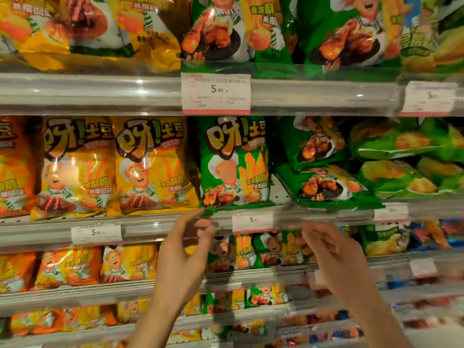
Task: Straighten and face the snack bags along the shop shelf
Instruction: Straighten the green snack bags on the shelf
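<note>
An upright green snack bag point(233, 162) faces front on the middle shelf point(155, 226). To its right, two more green bags point(324, 184) lie slumped and stacked, tilted back. My left hand point(185, 249) is raised just below the upright bag; its index fingertip touches the bag's lower left corner and the thumb stays apart from it. My right hand point(331, 249) hovers in front of the shelf rail below the slumped bags, fingers loosely curled and holding nothing. Both hands are motion-blurred.
Yellow bags point(153, 164) stand upright left of the green one. Lighter green bags point(401, 156) lie piled at the far right. A price tag point(252, 221) sits on the rail between my hands. Shelves above and below hold more bags.
</note>
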`<state>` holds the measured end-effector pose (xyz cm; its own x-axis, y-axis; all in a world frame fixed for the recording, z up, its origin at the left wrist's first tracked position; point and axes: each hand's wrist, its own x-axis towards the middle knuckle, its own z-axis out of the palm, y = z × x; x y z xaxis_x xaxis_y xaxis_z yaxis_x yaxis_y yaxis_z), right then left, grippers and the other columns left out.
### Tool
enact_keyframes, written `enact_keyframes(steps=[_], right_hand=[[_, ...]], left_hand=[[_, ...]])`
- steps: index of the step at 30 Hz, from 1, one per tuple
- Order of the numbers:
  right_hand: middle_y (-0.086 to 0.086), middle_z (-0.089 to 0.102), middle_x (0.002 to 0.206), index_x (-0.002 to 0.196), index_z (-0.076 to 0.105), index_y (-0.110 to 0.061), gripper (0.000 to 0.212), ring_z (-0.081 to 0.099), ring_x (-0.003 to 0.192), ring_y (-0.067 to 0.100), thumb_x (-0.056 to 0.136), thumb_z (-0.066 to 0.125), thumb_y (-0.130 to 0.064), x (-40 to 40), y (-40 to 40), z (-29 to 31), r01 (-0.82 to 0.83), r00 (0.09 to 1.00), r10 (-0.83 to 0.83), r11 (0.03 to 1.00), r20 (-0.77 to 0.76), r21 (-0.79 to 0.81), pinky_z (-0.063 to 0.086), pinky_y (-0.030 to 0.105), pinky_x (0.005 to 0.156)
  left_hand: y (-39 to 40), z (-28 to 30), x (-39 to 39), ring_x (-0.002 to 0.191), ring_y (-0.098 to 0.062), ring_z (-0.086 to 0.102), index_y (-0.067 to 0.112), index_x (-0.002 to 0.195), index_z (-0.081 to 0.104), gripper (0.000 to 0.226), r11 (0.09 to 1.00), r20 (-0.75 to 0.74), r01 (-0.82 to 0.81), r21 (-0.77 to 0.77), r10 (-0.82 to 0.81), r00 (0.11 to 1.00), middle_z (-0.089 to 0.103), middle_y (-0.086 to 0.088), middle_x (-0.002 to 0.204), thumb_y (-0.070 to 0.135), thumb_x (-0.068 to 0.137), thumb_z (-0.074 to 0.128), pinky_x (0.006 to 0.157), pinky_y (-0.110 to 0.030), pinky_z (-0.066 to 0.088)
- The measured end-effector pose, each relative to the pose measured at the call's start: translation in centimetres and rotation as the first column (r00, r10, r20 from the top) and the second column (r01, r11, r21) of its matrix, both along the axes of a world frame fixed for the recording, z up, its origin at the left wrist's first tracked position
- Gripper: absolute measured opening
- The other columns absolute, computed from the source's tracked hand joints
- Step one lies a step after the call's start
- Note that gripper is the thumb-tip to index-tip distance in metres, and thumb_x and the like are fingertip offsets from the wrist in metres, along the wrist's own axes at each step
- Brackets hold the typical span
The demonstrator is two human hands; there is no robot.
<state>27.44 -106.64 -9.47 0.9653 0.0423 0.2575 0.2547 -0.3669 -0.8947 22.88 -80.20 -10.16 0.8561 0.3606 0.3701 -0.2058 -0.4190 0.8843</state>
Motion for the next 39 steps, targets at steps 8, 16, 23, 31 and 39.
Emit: enact_keyframes(steps=[8, 16, 23, 31, 39], right_hand=[[-0.013, 0.075, 0.085, 0.098, 0.070, -0.034, 0.011, 0.070, 0.079, 0.006, 0.097, 0.061, -0.027, 3.7, -7.7, 1.0, -0.020, 1.000, 0.020, 1.000, 0.009, 0.002, 0.056, 0.023, 0.068], [-0.017, 0.073, 0.077, 0.083, 0.072, -0.033, 0.018, 0.065, 0.068, 0.003, 0.096, 0.059, -0.034, 6.2, -13.2, 3.8, -0.071, 0.995, 0.074, 0.996, 0.073, -0.046, 0.046, 0.012, 0.057], [-0.011, 0.068, 0.076, 0.094, 0.066, -0.034, 0.009, 0.063, 0.069, 0.009, 0.099, 0.059, -0.032, 7.1, -12.4, 8.2, -0.113, 0.944, 0.146, 0.985, 0.294, -0.127, 0.049, 0.027, 0.057], [-0.002, 0.066, 0.128, 0.141, 0.055, -0.021, 0.040, 0.065, 0.105, 0.014, 0.102, 0.052, -0.031, 11.2, -8.6, 10.4, 0.040, 0.895, 0.159, 0.902, 0.416, -0.431, 0.052, 0.032, 0.092], [0.001, 0.061, 0.138, 0.140, 0.053, -0.017, 0.042, 0.062, 0.118, 0.019, 0.103, 0.049, -0.035, 11.2, -9.5, 9.4, 0.206, 0.901, -0.026, 0.905, 0.433, -0.374, 0.052, 0.036, 0.097]], left_hand=[[-8.6, 0.5, 2.3, 0.096, 0.005, 0.067, 0.038, 0.121, 0.062, 0.025, 0.997, 0.000, -0.035, -0.076, 0.035, 0.999, 0.071, 0.028, 0.100, 0.030, 0.098, 0.063, 0.075, -0.007, 0.048], [-15.4, 3.7, 5.3, 0.099, 0.006, 0.064, 0.047, 0.119, 0.060, 0.024, 0.998, 0.063, -0.053, -0.034, 0.055, 0.996, 0.067, 0.031, 0.106, 0.043, 0.095, 0.062, 0.077, -0.016, 0.049], [-15.8, 8.1, 10.1, 0.107, 0.007, 0.055, 0.036, 0.141, 0.046, 0.053, 0.977, 0.111, -0.127, 0.174, 0.109, 0.988, 0.055, 0.016, 0.125, 0.051, 0.093, 0.063, 0.080, -0.017, 0.049], [-16.4, 10.0, 15.8, 0.118, -0.026, 0.062, 0.032, 0.156, 0.016, 0.089, 0.972, -0.076, -0.008, 0.235, 0.027, 0.997, 0.058, -0.001, 0.133, 0.063, 0.087, 0.064, 0.096, -0.040, 0.054], [-15.5, 10.1, 14.9, 0.108, 0.001, 0.060, 0.039, 0.150, 0.033, 0.075, 0.994, 0.023, 0.061, 0.088, -0.064, 0.998, 0.058, 0.021, 0.120, 0.058, 0.087, 0.068, 0.081, -0.012, 0.046]])
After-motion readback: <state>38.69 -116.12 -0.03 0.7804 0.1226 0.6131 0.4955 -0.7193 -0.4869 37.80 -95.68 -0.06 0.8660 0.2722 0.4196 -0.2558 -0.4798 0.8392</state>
